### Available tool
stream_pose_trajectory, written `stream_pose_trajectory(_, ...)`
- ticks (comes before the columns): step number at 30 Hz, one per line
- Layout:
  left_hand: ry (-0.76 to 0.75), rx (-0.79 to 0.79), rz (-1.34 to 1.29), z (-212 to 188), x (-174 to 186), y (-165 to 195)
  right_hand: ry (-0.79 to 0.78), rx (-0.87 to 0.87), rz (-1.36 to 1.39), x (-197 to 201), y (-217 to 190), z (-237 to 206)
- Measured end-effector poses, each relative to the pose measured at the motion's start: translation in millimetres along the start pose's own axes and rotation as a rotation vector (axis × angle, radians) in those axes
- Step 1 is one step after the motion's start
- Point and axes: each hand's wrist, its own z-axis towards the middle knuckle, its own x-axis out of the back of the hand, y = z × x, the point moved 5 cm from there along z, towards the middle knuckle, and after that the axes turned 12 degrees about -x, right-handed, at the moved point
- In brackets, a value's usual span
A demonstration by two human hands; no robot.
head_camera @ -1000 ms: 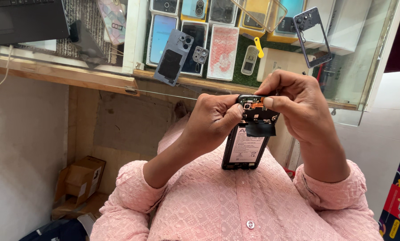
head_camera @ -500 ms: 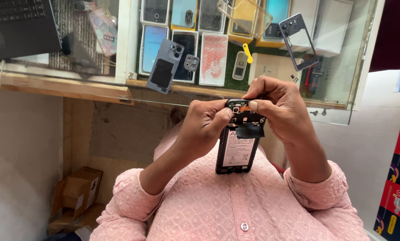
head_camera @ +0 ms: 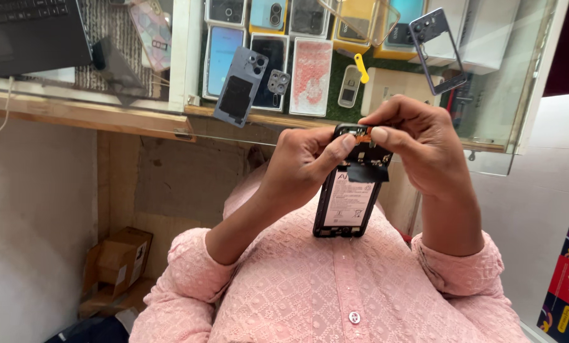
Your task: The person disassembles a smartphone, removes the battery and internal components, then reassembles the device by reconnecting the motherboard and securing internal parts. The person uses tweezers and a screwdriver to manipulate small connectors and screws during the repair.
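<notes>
I hold an opened black phone (head_camera: 346, 206) upright in front of my pink shirt, its back cover off and its white-labelled battery showing. My left hand (head_camera: 303, 166) grips the phone's upper left side, thumb lying across the top. My right hand (head_camera: 424, 149) reaches over the top edge. Its thumb and fingertips pinch at a small orange part (head_camera: 362, 131) near the camera end. A loose flap of black tape (head_camera: 365, 171) sticks out just below it.
A glass counter (head_camera: 138, 117) runs across the top. On it lie a grey-blue phone back cover (head_camera: 240, 86), a small camera bezel (head_camera: 278, 81) and a phone frame (head_camera: 438, 51). A laptop (head_camera: 30, 32) sits far left, and a cardboard box (head_camera: 116, 260) lies on the floor.
Both hands stay on the phone in the same grip. The view has drifted slightly, and my right fingertips have shifted a little along the top edge.
</notes>
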Motion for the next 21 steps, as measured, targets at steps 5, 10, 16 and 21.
stream_pose_trajectory(5,-0.016,-0.010,-0.067,5.0,1.4,-11.5,0.060,0.018,-0.069,0.0,-5.9,1.4)
stream_pose_trajectory(10,-0.039,0.024,0.002,12.1,6.3,-25.5,-0.117,0.300,-0.421,-18.1,-35.3,-7.6)
stream_pose_trajectory(16,-0.064,0.037,0.000,20.6,6.0,-33.5,0.050,0.241,-0.449,-16.6,-28.5,-6.9)
stream_pose_trajectory(21,-0.086,0.155,-0.127,23.3,4.3,-40.7,0.054,0.123,-0.215,-1.3,-15.6,-5.7)
